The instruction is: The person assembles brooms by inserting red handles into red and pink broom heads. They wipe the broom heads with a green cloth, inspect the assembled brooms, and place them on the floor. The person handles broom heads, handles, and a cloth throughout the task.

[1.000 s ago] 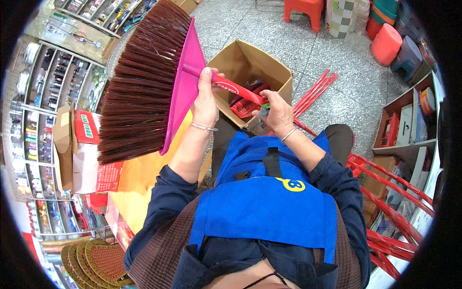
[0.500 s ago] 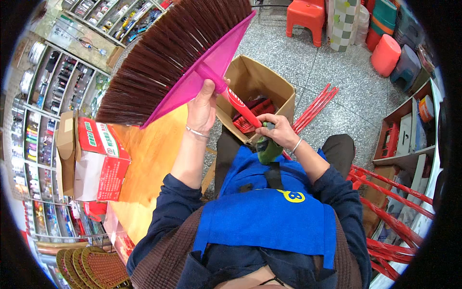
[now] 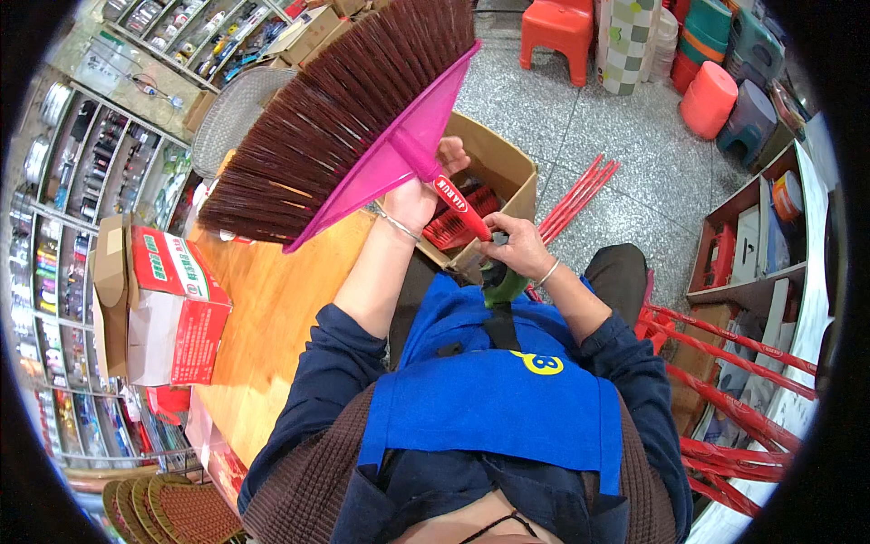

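Observation:
A broom head with dark brown bristles (image 3: 353,118) and a pink plastic base (image 3: 376,163) tilts up at the upper left. My left hand (image 3: 413,205) lies under its neck, fingers stretched out past the far side rather than wrapped round it; the base hides part of the hand. From the neck a short red handle section (image 3: 462,207) slants down toward me. My right hand (image 3: 521,248) pinches the lower end of that handle. Just below those fingers, over my lap, is a green and black object (image 3: 504,285) whose kind I cannot make out.
An open cardboard box (image 3: 512,168) with red items stands beyond my knees. Red sticks (image 3: 580,199) lie on the floor beside it, and wrapped red poles (image 3: 739,412) are at right. A red-and-white carton (image 3: 181,299) sits on the wooden table (image 3: 263,317). Shelves line the left.
My left hand has loosened from the neck and its fingers have straightened behind it. The broom head has shifted slightly and turned. My right hand keeps its pinch on the handle end.

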A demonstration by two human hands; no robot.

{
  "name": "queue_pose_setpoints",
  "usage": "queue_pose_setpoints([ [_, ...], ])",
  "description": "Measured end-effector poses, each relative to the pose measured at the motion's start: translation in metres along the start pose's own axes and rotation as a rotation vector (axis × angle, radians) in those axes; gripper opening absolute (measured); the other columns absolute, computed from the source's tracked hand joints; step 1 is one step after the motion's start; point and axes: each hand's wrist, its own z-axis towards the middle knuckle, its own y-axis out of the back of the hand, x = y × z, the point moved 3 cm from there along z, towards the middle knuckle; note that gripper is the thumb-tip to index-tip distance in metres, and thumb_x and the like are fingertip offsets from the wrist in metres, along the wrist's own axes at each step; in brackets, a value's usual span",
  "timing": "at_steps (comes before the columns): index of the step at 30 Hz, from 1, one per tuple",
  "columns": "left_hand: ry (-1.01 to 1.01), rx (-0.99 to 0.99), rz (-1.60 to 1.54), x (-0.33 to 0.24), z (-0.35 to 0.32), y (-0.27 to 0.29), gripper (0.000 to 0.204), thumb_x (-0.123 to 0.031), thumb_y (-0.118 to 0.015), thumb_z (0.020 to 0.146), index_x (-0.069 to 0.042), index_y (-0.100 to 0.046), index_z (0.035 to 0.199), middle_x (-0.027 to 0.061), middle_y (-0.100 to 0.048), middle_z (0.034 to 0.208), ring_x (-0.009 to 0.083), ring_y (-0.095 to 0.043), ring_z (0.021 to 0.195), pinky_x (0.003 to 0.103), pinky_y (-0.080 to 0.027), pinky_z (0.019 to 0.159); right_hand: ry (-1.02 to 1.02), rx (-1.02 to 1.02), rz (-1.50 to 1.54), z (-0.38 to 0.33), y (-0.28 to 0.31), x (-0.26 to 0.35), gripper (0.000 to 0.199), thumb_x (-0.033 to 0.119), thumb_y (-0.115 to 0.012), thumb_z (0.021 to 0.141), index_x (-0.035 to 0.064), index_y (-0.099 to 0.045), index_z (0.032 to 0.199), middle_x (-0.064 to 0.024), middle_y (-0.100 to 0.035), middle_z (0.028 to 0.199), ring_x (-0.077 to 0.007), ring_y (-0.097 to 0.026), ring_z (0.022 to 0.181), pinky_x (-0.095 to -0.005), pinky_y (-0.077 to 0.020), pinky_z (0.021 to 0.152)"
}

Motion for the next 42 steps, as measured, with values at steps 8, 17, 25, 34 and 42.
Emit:
queue_pose_setpoints([
  [8,-0.358,0.01,0.216,-0.024,-0.045,-0.007,0.033,-0.016,-0.054,0.088,-0.003,-0.049,0.118,0.013,-0.055,0.114,0.0277,-0.05,0.111,0.047,-0.034,0.102,-0.018,-0.144,-0.153,-0.002,0.009,-0.002,0.028,0.027,-0.066,0.073,0.0139,-0.06,0.097,-0.0108,-0.063,0.078,-0.0299,-0.061,0.077,-0.0399,-0.0476,0.067],
  [17,-0.316,-0.074,0.134,-0.021,-0.035,-0.022,0.031,-0.02,-0.051,0.091,-0.006,-0.049,0.119,0.0094,-0.054,0.119,0.0256,-0.051,0.111,0.048,-0.042,0.095,-0.113,-0.312,-0.345,-0.006,0.008,0.007,0.028,0.029,-0.067,0.073,0.0124,-0.055,0.093,-0.0113,-0.062,0.075,-0.032,-0.061,0.072,-0.0422,-0.0471,0.062],
  [25,-0.296,0.038,0.139,-0.003,-0.037,-0.018,0.038,-0.017,-0.054,0.089,-0.005,-0.045,0.124,0.0102,-0.051,0.123,0.0277,-0.048,0.115,0.05,-0.036,0.101,-0.053,-0.217,-0.16,-0.005,0.021,0.001,0.025,0.018,-0.068,0.075,0.0093,-0.059,0.096,-0.0064,-0.061,0.074,-0.0181,-0.061,0.071,-0.0299,-0.0468,0.065],
  [34,0.321,-0.162,0.106,0.015,-0.008,0.041,0.033,-0.022,-0.054,0.088,-0.004,-0.05,0.115,0.0169,-0.056,0.112,0.0286,-0.057,0.096,0.043,-0.044,0.091,0.016,-0.059,-0.145,-0.001,0.01,0.011,0.035,0.034,-0.072,0.07,0.015,-0.062,0.098,-0.0106,-0.063,0.074,-0.0297,-0.062,0.072,-0.0386,-0.0478,0.064],
  [42,-0.222,-0.139,0.337,0.025,-0.073,0.018,0.049,-0.007,-0.055,0.08,-0.005,-0.039,0.127,0.0128,-0.047,0.124,0.0275,-0.047,0.113,0.043,-0.039,0.095,-0.063,-0.263,-0.248,-0.005,0.013,0.01,0.031,0.032,-0.069,0.072,0.017,-0.06,0.098,-0.0097,-0.063,0.071,-0.0308,-0.062,0.072,-0.0412,-0.0474,0.061],
])
